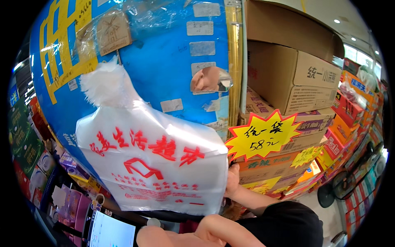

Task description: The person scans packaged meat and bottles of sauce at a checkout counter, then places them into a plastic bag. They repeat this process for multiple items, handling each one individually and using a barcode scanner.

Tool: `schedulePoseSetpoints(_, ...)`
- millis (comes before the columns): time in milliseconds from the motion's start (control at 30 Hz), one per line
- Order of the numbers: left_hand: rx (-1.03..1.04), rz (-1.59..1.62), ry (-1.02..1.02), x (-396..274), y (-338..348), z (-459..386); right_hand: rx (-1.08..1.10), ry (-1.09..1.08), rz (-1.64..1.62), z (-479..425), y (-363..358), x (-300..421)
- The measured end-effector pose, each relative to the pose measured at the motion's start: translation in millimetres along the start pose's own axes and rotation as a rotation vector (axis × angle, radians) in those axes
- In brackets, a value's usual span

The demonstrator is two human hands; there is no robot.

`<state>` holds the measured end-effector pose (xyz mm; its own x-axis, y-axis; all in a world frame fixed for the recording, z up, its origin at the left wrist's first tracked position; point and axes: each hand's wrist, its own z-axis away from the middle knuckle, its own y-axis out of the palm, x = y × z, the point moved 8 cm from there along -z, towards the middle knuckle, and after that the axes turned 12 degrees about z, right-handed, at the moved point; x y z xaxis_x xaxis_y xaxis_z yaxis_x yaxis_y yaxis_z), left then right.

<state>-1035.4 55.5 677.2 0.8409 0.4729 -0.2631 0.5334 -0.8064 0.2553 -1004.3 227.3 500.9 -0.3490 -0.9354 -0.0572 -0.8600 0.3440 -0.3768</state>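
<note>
A stack of thin white plastic carrier bags [172, 139] with red printing hangs in front of a blue panel [160, 74]. Their torn, frayed upper end is bunched near a small wooden plaque [113, 32]. My right hand [232, 181] is closed at the right edge of the bag, its fingers partly hidden by the plastic. Close to the camera, at the bottom edge, lies my left hand [182, 236]; it is cut off by the frame, so its grip cannot be made out. A dark sleeve [284, 220] covers the upper part of the right arm.
Cardboard cartons [314, 80] are stacked right of the panel, with a yellow starburst price sign [264, 135] in front. A lit screen [111, 230] stands at lower left. A small round mirror [211, 80] sits on the panel. A black fan [344, 185] stands at far right.
</note>
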Motion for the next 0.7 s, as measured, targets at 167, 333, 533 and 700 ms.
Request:
schedulePoseSetpoints(167,0.127,-0.162,0.297,4.6,5.3,-12.8,-0.086,-0.008,-0.005,-0.6,-11.0,-1.3)
schedulePoseSetpoints(333,-0.148,-0.331,0.559,1.1,19.5,2.9,-0.045,-0.005,-0.003,3.1,-7.7,-4.7)
schedulePoseSetpoints(533,-0.026,-0.214,0.546,-4.7,9.1,-6.3,-0.007,0.002,0.022,16.0,5.9,-7.5)
schedulePoseSetpoints(700,0.253,-0.04,0.175,-6.9,-5.2,-11.9,0.071,0.054,-0.023,40.8,34.6,-21.1)
